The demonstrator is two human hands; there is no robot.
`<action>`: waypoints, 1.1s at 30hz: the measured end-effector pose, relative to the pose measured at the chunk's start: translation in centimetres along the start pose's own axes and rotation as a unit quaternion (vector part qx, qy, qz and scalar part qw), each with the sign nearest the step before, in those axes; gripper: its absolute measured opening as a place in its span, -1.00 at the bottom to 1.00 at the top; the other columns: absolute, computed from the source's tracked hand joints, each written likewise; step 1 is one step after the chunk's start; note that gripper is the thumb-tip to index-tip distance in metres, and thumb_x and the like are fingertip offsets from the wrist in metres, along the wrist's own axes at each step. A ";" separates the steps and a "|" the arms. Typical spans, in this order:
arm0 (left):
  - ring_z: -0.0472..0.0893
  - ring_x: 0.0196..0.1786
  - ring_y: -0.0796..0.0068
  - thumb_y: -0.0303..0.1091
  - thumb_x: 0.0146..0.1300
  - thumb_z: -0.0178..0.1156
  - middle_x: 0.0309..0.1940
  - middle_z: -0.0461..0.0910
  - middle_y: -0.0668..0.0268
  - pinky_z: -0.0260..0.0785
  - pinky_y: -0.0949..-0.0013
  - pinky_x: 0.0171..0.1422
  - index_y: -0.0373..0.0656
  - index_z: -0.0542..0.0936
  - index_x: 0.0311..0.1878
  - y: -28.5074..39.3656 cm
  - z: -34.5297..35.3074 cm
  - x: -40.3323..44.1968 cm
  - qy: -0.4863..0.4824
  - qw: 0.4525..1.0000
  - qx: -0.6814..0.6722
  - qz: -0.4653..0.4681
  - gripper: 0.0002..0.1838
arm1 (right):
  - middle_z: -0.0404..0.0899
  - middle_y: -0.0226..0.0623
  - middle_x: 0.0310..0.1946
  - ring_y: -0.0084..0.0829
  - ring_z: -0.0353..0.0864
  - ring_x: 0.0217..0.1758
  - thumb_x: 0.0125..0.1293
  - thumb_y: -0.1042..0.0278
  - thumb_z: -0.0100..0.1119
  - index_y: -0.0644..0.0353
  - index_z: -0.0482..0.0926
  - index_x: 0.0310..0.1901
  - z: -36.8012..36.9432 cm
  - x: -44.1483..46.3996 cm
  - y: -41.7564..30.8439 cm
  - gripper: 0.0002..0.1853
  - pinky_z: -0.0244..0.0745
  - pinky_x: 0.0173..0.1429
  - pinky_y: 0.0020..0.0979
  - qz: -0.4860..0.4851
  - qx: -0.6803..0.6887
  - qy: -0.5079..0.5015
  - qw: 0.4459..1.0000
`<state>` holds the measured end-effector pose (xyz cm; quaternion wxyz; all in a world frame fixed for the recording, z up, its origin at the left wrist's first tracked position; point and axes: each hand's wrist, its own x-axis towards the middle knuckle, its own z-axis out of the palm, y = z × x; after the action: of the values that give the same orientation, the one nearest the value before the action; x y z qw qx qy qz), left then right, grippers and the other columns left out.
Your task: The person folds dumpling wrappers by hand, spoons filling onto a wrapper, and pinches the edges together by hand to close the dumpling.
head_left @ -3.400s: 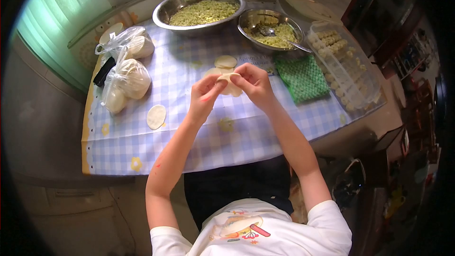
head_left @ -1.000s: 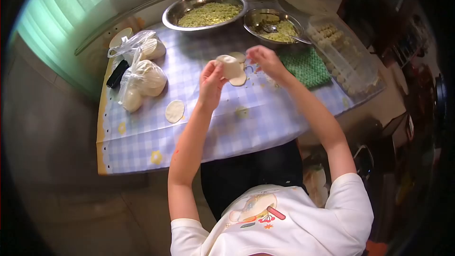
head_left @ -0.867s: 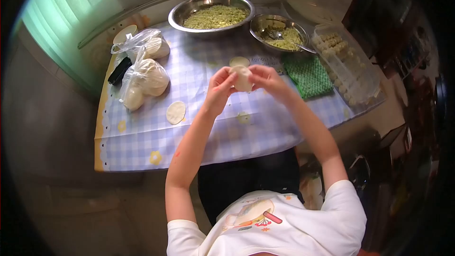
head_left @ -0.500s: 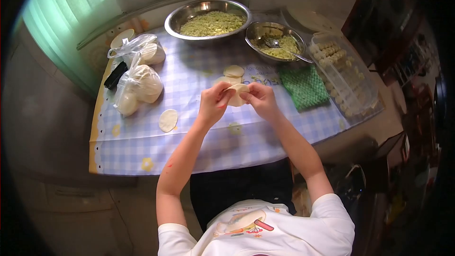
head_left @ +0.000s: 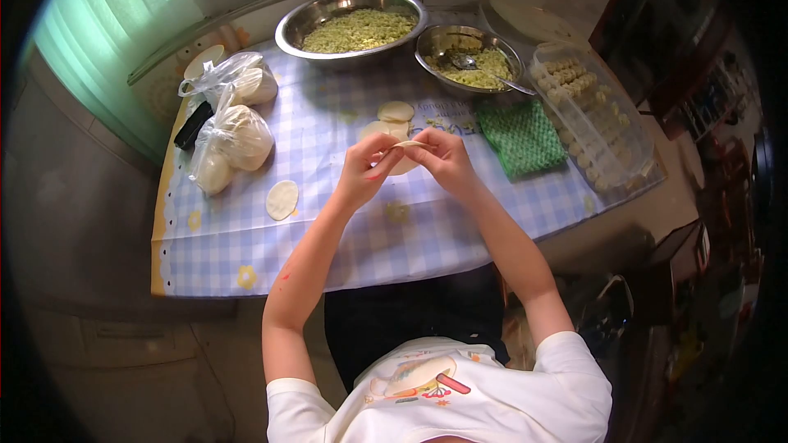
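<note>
Between my two hands is a pale dumpling wrapper point(head_left: 410, 144), its upper edge folded into a thin rim. My left hand point(head_left: 366, 169) pinches its left end with thumb and fingers. The right end is pinched by my right hand point(head_left: 447, 166). Whether any filling sits inside cannot be seen. A pale round of dough point(head_left: 402, 166) shows below the pinched edge; I cannot tell if it belongs to the held wrapper. Just beyond my hands, loose wrappers point(head_left: 396, 111) lie on the checked tablecloth. Another single wrapper point(head_left: 282, 200) lies flat to the left.
A large steel bowl point(head_left: 287, 39) of chopped green filling stands at the back. Beside it is a smaller bowl point(head_left: 424, 56) with a spoon point(head_left: 513, 84). A green cloth point(head_left: 521, 138) and a plastic box point(head_left: 624, 127) of dumplings are right; bagged dough rounds point(head_left: 246, 138) are left.
My fingers have drawn the wrapper's edge together, so it now appears as a thin folded rim. The whole view has shifted slightly; the things on the table stay in place.
</note>
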<state>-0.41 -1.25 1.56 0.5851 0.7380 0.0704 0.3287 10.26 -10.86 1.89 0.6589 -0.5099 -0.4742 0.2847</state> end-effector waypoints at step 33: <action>0.39 -0.50 0.70 -0.45 0.00 0.02 -0.62 0.41 0.39 0.21 0.65 -0.47 -0.29 0.41 -0.45 -0.8 0.8 -0.3 -0.032 0.997 -0.060 -0.031 -0.90 | 0.40 -0.37 -0.38 -0.49 0.37 -0.30 -0.03 0.17 -0.03 0.20 0.32 -0.25 1.5 -14.1 -24.3 -0.67 0.24 -0.13 -0.45 -0.771 -0.128 0.087 0.617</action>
<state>0.07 -1.82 0.66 0.6401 0.7091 0.0545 0.2906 0.75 -30.11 20.12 0.6022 -0.0581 -0.6655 -0.4372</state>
